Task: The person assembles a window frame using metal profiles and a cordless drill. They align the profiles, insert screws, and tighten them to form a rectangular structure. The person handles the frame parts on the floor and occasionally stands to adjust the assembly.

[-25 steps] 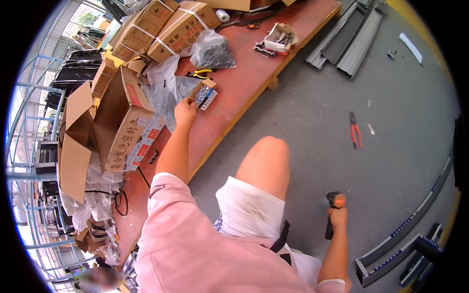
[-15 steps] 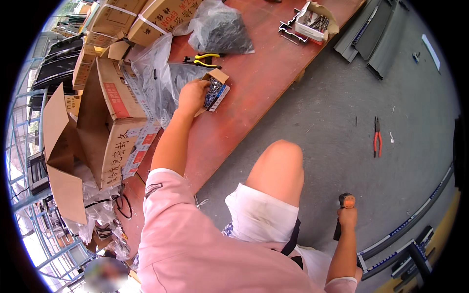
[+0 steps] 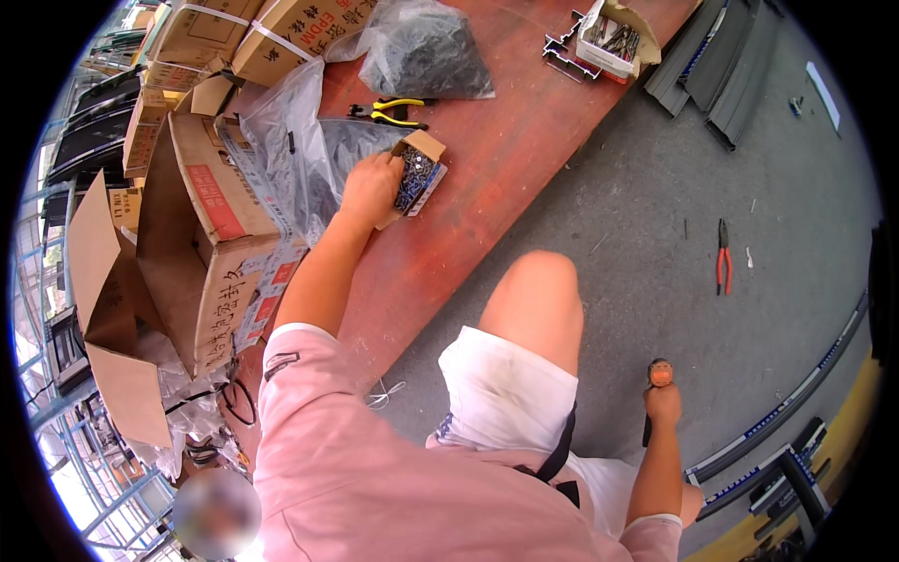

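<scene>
My left hand [image 3: 375, 184] is over the red table, closed at the left side of a small open cardboard box of screws [image 3: 415, 184]. Its fingertips are at the box's edge, and whatever they pinch is hidden. Just behind the box lie pliers with yellow handles [image 3: 401, 111]. Low at the right, my right hand [image 3: 663, 404] is wrapped around the grip of an orange and black cordless drill [image 3: 660, 374], held above the grey floor beside my legs.
A clear bag of dark parts [image 3: 426, 56] and a box of metal bits [image 3: 613, 42] stand farther back. Open cardboard boxes [image 3: 225, 211] crowd the left. Red-handled pliers [image 3: 724, 262] and grey metal profiles [image 3: 740, 80] lie on the floor. A blurred person [image 3: 217, 515] is at lower left.
My left hand has drawn slightly back toward the box's left edge, uncovering more screws. The right hand and drill have risen a little in view. The whole view has shifted slightly.
</scene>
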Motion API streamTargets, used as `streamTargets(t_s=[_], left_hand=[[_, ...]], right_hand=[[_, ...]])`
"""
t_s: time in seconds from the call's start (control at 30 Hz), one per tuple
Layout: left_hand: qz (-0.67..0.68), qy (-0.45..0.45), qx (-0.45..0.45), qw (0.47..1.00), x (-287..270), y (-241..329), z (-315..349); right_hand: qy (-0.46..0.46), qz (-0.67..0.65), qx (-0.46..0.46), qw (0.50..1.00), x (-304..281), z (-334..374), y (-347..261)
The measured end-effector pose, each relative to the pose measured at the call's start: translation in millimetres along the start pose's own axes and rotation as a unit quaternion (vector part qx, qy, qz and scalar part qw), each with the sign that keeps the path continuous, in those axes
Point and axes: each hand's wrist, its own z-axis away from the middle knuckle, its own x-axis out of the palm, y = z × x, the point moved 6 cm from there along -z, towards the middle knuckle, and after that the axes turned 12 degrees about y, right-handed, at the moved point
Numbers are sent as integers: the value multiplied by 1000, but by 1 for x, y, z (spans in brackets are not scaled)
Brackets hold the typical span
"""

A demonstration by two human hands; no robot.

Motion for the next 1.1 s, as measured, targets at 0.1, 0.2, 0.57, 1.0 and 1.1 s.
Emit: streamTargets(t_s=[0.1,0.2,0.57,1.0,1.1], left_hand=[[60,9,-77,995,-5,-1,-2],[146,28,-195,969,-18,-10,8],[641,106,-516,558,19,-40,51],[86,-23,-165,982,11,7,-13],[102,-2,-154,983,12,6,-13]], right_hand=[[-5,4,7,1000,9,-7,9],[-14,8,10,1000,10,-10,9],[-14,11,-4,1000,-1,-5,-1],[-18,6,6,1000,-1,6,1],[-31,23,6,999,-2,9,-1]])
